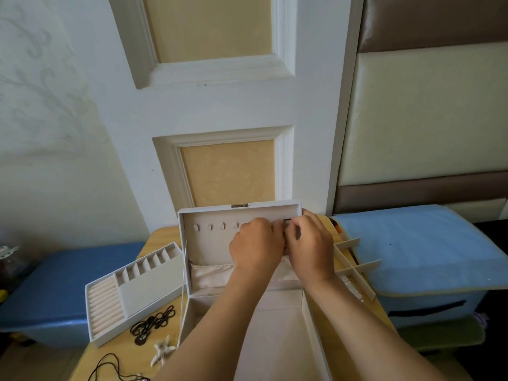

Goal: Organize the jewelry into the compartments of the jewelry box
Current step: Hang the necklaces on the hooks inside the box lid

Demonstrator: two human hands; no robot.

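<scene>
Beige fabric lines the jewelry box, which stands open in the middle of a wooden table. Its lid is upright at the far side. A row of small hooks runs along the top of the lid's inside, and a satin pocket is gathered along its lower edge.

Both hands are raised to the right end of the hook row, touching each other. The right hand has its fingers curled and pinches a small dark piece at its fingertips, right against the lid lining; the piece is too small to identify. The left hand also has curled fingers, pressed up to the same spot, but I cannot tell whether it grips anything.

Left of the box lies a removed tray with ring rolls and small slots, set at an angle. Near it on the table are a tangle of black cords, a white starfish-shaped piece and, nearest of all, a thin black necklace. Right of the box a divider grid rests tilted at the table's edge. Blue bins stand on either side of the table.
</scene>
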